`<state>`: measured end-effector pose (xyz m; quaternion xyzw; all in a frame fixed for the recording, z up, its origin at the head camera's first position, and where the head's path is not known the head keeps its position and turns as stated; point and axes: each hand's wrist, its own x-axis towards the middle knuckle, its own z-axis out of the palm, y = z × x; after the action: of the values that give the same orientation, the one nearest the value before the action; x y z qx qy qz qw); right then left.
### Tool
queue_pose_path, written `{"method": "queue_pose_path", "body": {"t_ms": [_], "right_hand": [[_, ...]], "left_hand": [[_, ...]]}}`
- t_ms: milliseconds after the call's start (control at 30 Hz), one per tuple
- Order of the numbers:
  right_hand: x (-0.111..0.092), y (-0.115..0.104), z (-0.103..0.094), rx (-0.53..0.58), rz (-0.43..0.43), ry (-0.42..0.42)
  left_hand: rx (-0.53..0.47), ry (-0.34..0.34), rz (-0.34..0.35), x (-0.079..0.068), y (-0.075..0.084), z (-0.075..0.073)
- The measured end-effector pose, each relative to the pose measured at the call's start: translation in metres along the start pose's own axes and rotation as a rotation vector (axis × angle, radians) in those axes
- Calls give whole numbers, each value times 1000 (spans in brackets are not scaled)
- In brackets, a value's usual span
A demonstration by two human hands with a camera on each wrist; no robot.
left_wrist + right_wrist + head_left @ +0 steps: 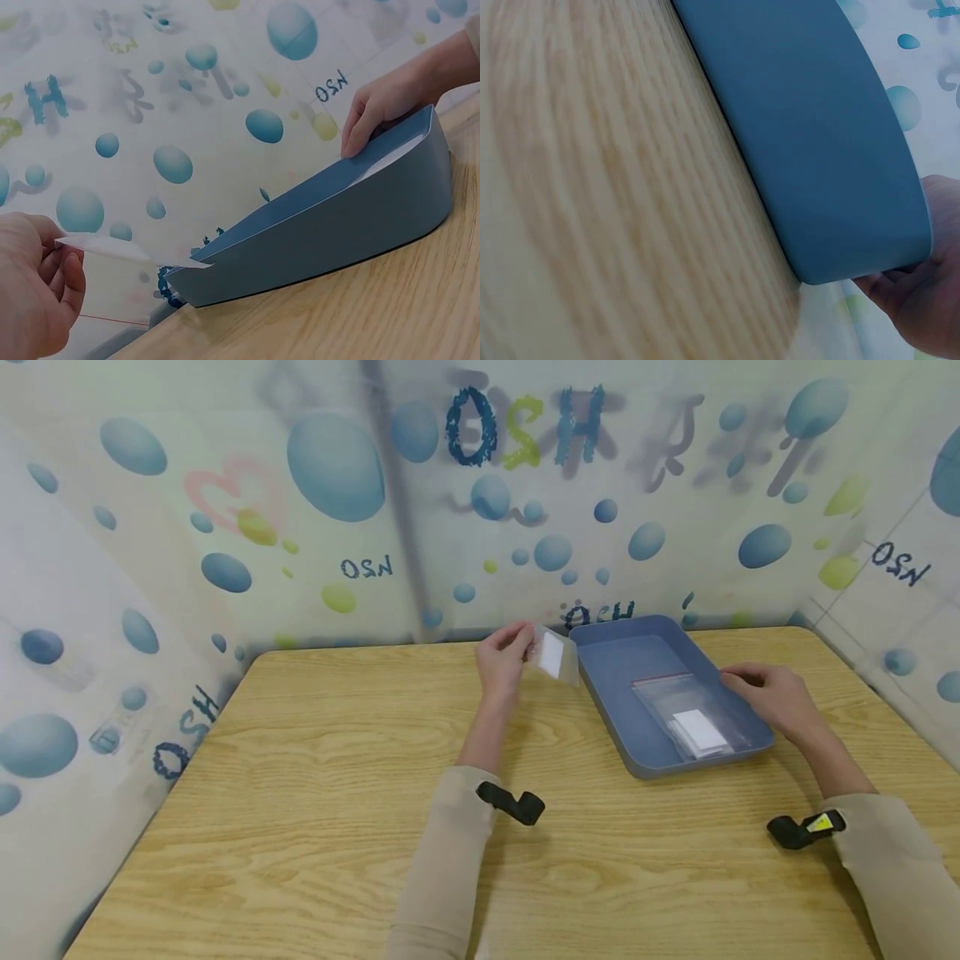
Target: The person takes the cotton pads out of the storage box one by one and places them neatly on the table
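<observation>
From where I stand, the left hand (501,660) is up over the far side of the table (337,760), pinching a small clear bag (552,657) by one end between thumb and fingers. A white card shows through the plastic. The bag is held in the air just left of the blue-grey tray (617,656), its loose end pointing at the tray's far left edge. I can't fairly tell from here whether that end touches the rim or only passes in front of it.

The right hand (776,697) grips the tray's right-hand rim. In the tray, towards its near end, lies a larger clear bag (660,693) with a reddish strip along its top and white cards (699,731) at its lower part.

I'd judge the step in hand to be handling the small bag at the tray's edge, the left hand carrying it and the right steadying the tray. The next move, to my mind, calls for a light, sure pinch with the left, since the plastic looks limp, with the loose end kept from catching on the rim, and for the right to hold the tray from sliding.
</observation>
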<state>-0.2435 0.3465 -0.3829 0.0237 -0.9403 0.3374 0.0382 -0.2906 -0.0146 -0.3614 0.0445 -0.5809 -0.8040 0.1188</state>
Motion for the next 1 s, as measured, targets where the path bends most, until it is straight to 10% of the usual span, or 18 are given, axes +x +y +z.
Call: {"method": "queue_pose_path", "body": {"t_ms": [1000], "right_hand": [[-1, -2, -1, 7, 1, -8]], "left_hand": [[197, 35, -160, 7, -3, -32]]}}
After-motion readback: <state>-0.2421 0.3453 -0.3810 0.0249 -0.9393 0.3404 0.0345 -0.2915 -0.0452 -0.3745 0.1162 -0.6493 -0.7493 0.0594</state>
